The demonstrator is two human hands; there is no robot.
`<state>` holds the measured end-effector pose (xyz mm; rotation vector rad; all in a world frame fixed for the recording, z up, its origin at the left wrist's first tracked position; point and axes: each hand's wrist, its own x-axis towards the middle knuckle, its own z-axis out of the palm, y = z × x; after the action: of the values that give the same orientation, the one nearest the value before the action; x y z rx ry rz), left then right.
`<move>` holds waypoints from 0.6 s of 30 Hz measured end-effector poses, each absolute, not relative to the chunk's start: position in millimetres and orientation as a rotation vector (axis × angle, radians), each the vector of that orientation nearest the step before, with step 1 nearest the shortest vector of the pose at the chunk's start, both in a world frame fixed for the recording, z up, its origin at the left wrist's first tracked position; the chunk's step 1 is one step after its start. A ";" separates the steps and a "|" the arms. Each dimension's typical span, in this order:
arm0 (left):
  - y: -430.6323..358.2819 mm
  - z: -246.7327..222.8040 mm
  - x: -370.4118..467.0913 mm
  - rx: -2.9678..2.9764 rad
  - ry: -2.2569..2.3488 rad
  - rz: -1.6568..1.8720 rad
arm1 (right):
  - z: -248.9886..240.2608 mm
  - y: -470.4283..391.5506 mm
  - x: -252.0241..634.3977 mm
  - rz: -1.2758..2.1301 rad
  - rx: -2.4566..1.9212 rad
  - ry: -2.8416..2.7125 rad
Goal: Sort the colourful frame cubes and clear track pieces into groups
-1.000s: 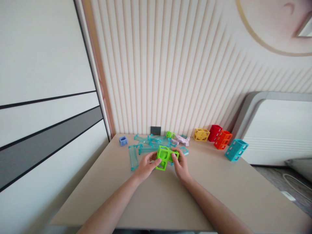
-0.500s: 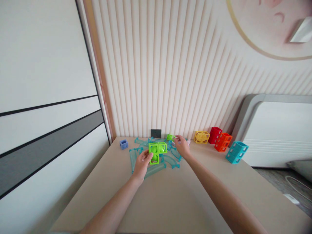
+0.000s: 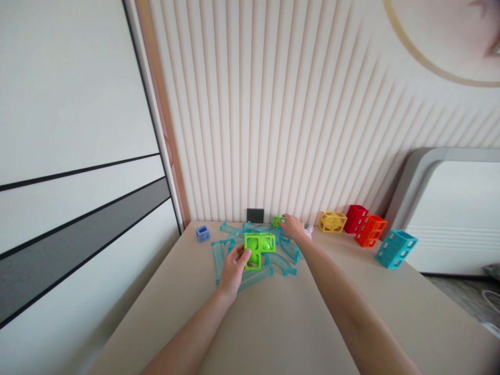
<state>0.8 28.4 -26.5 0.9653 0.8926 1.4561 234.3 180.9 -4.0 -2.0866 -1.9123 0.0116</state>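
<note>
My left hand (image 3: 233, 269) is closed on an L-shaped piece of green cubes (image 3: 260, 242), held upright above the table. Farther back, my right hand (image 3: 292, 227) has its fingers on a small green cube (image 3: 277, 221) near the wall, and they partly cover it. Translucent teal tube pieces (image 3: 281, 263), some straight and some curved, lie around and beneath the green piece. A whitish-pink item (image 3: 309, 231) shows just beside my right wrist.
On the table (image 3: 265, 323), a blue cube (image 3: 202, 233) sits at the back left. Yellow (image 3: 332, 222), red (image 3: 355, 219), orange (image 3: 370, 230) and teal (image 3: 396, 249) blocks stand at the right. A black socket (image 3: 255, 215) is on the ribbed wall.
My right hand has reached the small green cube, its fingers now on it. The view has shifted slightly, so the table's objects appear farther right. My left hand still holds the green piece.
</note>
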 end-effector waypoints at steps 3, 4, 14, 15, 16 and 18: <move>28.4 -26.2 1.2 0.965 0.896 1.450 | -7.4 180.3 237.4 -0.059 -2.006 -1.959; 28.4 -26.0 1.5 0.965 0.900 1.451 | -9.1 179.7 238.1 -0.084 -1.980 -1.968; 27.7 -25.2 2.9 1.001 0.897 1.444 | -26.1 173.8 238.3 -0.311 -1.851 -1.967; 27.7 -24.8 3.2 1.004 0.895 1.444 | -26.7 173.8 238.3 -0.332 -1.839 -1.972; 27.8 -24.4 3.5 1.006 0.892 1.441 | -27.2 173.9 238.3 -0.353 -1.826 -1.979; 28.2 -23.7 4.2 1.006 0.894 1.435 | -27.2 173.8 238.9 -0.396 -1.798 -2.000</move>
<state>4.2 28.2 -23.7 1.0064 0.8938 1.4353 238.9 173.8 -27.2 -1.7981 -2.0005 -0.3959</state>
